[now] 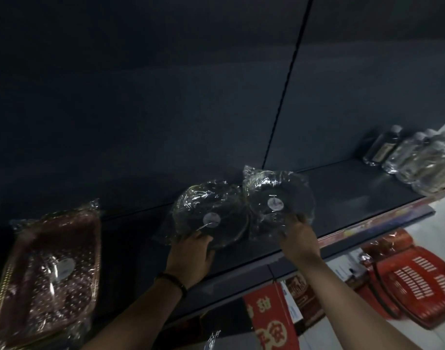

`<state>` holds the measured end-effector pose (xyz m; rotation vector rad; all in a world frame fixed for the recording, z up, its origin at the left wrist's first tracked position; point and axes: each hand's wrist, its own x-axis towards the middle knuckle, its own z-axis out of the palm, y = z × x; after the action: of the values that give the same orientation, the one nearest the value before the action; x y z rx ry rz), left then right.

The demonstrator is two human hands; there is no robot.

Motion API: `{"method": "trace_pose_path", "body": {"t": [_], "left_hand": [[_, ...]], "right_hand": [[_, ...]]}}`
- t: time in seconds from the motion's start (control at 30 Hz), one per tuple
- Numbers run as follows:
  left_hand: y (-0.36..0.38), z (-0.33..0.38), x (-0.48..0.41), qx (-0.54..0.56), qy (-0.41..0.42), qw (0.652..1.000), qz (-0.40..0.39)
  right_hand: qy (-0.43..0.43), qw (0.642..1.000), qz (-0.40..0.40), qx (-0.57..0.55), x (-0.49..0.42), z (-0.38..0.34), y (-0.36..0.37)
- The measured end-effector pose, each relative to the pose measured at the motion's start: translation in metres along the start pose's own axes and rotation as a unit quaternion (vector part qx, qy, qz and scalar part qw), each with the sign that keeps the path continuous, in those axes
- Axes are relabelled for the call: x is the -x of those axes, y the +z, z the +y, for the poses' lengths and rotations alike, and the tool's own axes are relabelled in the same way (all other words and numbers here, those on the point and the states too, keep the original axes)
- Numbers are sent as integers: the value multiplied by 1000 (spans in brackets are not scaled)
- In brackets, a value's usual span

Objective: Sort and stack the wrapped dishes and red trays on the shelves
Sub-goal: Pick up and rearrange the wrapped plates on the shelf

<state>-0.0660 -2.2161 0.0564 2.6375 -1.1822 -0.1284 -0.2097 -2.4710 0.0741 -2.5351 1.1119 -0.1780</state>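
Two dark round dishes in clear plastic wrap lie side by side on a dark shelf [342, 193]. My left hand [193, 256] grips the near rim of the left wrapped dish [211, 213], which has a round white sticker. My right hand [298, 236] grips the near edge of the right wrapped dish [277, 198], which overlaps the left one slightly. A wrapped red tray [50, 269] with a speckled pattern sits at the shelf's left end, on top of other wrapped trays.
Wrapped bottles [418, 157] crowd the shelf's right end. Below the shelf at right lie red slotted plastic trays [418, 281] and red printed boxes [269, 319]. A vertical seam [287, 79] splits the dark back panel.
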Motion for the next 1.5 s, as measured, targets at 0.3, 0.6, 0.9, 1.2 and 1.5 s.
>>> {"method": "trace_pose_path", "body": {"t": [0.3,0.6,0.9,1.2,1.5], "left_hand": [[13,5,8,-5,-18,1000,-4],[11,5,29,18,-48,999,-1],[-11,-8,35,138,-121,982,54],[-33,-24,40,396,-202,878,177],[-27,-20,46,387,-175,903,61]], "right_hand": [[17,985,-23,172,-14,19,10],[-61,977,37,202,-6,24,21],[-130,980,130,78,33,-14,-4],[-256,954,98,123,67,-89,19],[-269,946,-2,179,66,-107,64]]}}
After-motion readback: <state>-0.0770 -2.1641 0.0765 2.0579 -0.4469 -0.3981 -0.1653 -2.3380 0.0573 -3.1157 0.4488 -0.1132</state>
